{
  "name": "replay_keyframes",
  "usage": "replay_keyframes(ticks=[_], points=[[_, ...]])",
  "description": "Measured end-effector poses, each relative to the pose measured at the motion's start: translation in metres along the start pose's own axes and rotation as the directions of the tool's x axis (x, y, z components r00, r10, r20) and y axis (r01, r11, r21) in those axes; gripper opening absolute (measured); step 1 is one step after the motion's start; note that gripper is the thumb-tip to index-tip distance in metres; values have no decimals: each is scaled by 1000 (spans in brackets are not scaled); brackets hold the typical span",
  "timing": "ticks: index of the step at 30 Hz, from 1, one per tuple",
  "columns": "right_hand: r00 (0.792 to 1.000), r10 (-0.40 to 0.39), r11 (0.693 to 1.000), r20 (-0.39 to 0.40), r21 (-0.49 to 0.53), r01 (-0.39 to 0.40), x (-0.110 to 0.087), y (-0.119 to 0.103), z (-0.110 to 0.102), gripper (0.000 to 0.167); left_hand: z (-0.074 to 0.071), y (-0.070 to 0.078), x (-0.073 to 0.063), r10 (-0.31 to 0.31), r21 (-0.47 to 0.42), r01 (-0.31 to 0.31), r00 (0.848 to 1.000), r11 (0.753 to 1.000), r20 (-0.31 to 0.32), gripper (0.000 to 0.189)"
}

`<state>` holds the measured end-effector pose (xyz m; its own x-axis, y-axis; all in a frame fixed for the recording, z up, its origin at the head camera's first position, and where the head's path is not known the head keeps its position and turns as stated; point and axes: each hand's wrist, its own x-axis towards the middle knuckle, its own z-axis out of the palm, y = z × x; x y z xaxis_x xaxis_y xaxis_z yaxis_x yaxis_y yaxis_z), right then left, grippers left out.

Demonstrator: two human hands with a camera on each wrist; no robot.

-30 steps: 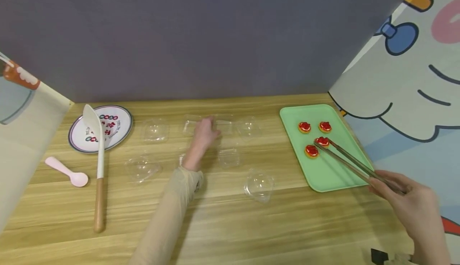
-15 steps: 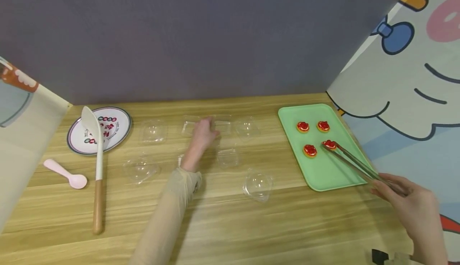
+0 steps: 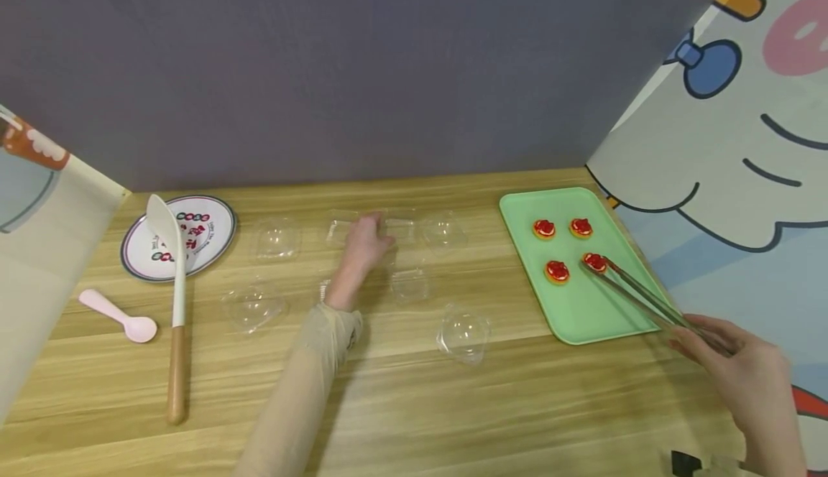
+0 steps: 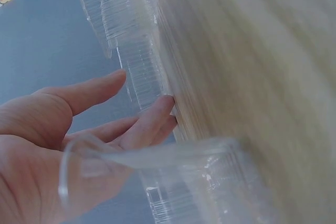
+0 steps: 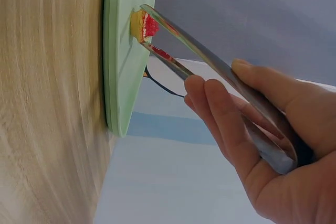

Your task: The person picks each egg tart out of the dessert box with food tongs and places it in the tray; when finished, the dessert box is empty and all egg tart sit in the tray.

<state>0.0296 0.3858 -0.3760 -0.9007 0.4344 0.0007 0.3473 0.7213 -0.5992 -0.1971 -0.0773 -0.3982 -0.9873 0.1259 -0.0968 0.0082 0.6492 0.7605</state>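
Note:
My right hand (image 3: pixel 744 369) grips a pair of metal tongs (image 5: pixel 202 51), thumb on one arm and fingers on the other. The tongs' tips stand on either side of a small red-topped tart (image 3: pixel 594 262) on the green tray (image 3: pixel 604 312). Three similar tarts sit near it, one being the tart (image 3: pixel 557 271) to its left. My left hand (image 3: pixel 365 243) reaches among clear plastic containers (image 4: pixel 139 72) at the back middle. In the left wrist view its thumb and fingers are apart, fingertips down at the table by a container, with a clear plastic edge (image 4: pixel 157 156) crossing in front of the palm.
More clear plastic containers surround the left hand, including a domed one (image 3: pixel 466 333) nearer the front. At left lie a round printed plate (image 3: pixel 216 229), a long white spatula (image 3: pixel 180 276) with a wooden handle across it, and a pink spoon (image 3: pixel 139 328). A grey wall (image 3: pixel 362 67) closes off the back.
The tongs' tips and the tart between them have shifted slightly right and nearer on the tray, then stayed almost still. The left hand has barely moved.

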Motion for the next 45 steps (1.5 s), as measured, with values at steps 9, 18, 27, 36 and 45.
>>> replay_keyframes(ticks=[9, 18, 27, 36, 45], points=[[995, 90, 996, -29, 24, -90, -3, -3, -3, 61, 0, -1, 1, -11, -4, 11, 1000, 1000, 15, 57], [991, -117, 974, 71, 205, 101, -19, -40, 22, 46, -1, 0, 1, 3, 13, -3, 1000, 1000, -17, 37], [943, -276, 949, 187, 209, 236, -29, -79, 75, 36, 0, -1, 2, 30, 56, -28, 999, 998, -43, 15], [877, -474, 880, 73, 59, 471, -38, -82, 104, 34, 3, 3, 3, 27, 55, -26, 999, 998, -35, 14], [850, -472, 855, 234, -113, 506, -38, -85, 112, 39, 3, 3, 2, -3, 17, 3, 1000, 1000, -20, 18]])
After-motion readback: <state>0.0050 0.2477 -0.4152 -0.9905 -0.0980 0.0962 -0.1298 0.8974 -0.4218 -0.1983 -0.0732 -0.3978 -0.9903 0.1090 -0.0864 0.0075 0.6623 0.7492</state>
